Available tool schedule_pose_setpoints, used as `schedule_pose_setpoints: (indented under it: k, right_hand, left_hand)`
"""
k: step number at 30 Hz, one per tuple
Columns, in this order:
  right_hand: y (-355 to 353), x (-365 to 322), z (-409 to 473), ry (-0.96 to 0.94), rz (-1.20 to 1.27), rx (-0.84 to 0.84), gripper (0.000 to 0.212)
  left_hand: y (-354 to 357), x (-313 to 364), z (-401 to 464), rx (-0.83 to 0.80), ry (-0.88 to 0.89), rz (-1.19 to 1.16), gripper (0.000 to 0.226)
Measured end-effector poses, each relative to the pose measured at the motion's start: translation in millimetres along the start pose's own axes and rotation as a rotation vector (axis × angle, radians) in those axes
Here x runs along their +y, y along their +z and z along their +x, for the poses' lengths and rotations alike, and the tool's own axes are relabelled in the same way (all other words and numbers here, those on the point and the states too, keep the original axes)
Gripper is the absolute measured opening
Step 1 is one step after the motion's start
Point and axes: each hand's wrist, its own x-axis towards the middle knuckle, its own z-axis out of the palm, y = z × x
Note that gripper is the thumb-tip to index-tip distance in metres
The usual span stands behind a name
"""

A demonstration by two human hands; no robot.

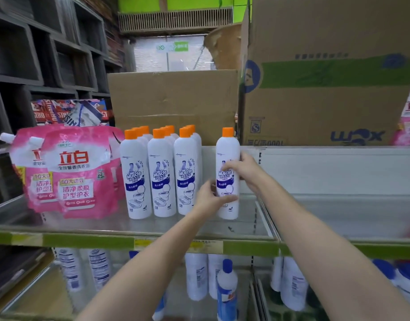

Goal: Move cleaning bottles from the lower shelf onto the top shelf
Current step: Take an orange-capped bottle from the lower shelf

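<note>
A white cleaning bottle with an orange cap [227,151] stands upright on the top shelf [83,224], a little to the right of the others. My right hand [245,173] grips its middle from the right. My left hand [209,196] holds its lower part from the left. Several matching orange-capped bottles [161,172] stand in three rows to the left. Below, on the lower shelf [32,295], stand white bottles with blue caps [227,290] and other white bottles [195,274].
Pink detergent pouches [75,172] stand at the left of the top shelf. Cardboard boxes stand behind the bottles [173,100] and at the right [326,72]. The shelf's green front edge [88,240] carries price labels. Dark cubby shelving [37,47] fills the left wall.
</note>
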Motion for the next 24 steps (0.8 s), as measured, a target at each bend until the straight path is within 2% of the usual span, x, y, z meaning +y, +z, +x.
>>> schedule_pose_setpoints:
  k: [4, 7, 11, 14, 19, 22, 24]
  right_hand:
    - [-2, 26, 16, 0.063, -0.115, -0.085, 0.041]
    - [7, 36, 30, 0.02, -0.186, 0.005, 0.044]
    - [14, 37, 46, -0.043, -0.296, 0.045, 0.041]
    - [16, 39, 60, -0.029, -0.318, 0.02, 0.04]
    - [19, 43, 77, -0.037, -0.36, 0.022, 0.044]
    - [19, 47, 84, -0.076, -0.379, 0.032, 0.044]
    - [19, 50, 87, -0.1, -0.396, 0.046, 0.044]
  left_hand:
    - [11, -7, 21, 0.167, 0.006, 0.119, 0.063]
    - [18, -6, 32, 0.214, 0.02, 0.236, 0.058]
    - [27, -7, 48, 0.265, -0.095, 0.383, 0.049]
    - [33, -6, 57, 0.279, -0.195, 0.518, 0.049]
    - [36, -4, 68, 0.274, -0.2, 0.763, 0.048]
    - [35, -4, 73, 0.262, -0.204, 0.815, 0.048]
    - [36, -4, 76, 0.277, -0.231, 0.748, 0.047]
